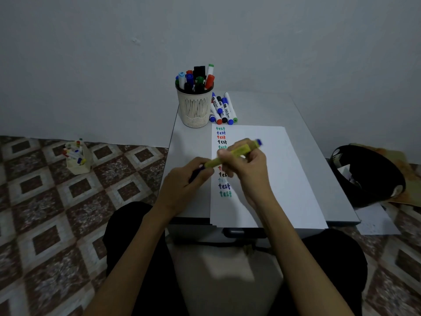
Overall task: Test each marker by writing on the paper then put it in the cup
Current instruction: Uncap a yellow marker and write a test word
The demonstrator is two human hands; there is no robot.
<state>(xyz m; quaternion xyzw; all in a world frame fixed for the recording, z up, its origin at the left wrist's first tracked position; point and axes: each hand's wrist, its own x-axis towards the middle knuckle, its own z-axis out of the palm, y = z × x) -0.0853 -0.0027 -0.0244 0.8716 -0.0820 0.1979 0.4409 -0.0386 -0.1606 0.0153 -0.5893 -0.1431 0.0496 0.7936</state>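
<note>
Marker: a yellow-bodied marker with a blue end is gripped by the right hand at frame centre, above the white paper sheet.
Left hand: closed on the marker's lower end, seemingly its cap.
Risk: stray ink on skin if the tip slips.

"test" repeated down the paper

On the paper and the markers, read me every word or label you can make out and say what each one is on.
"test": handwritten down the left edge of the paper, repeated in green, blue, red and black; several repeats are hidden behind the hands.
Script label on the loose markers beside the cup: too small to read.
Yellow marker in the hands: no readable text.
</note>
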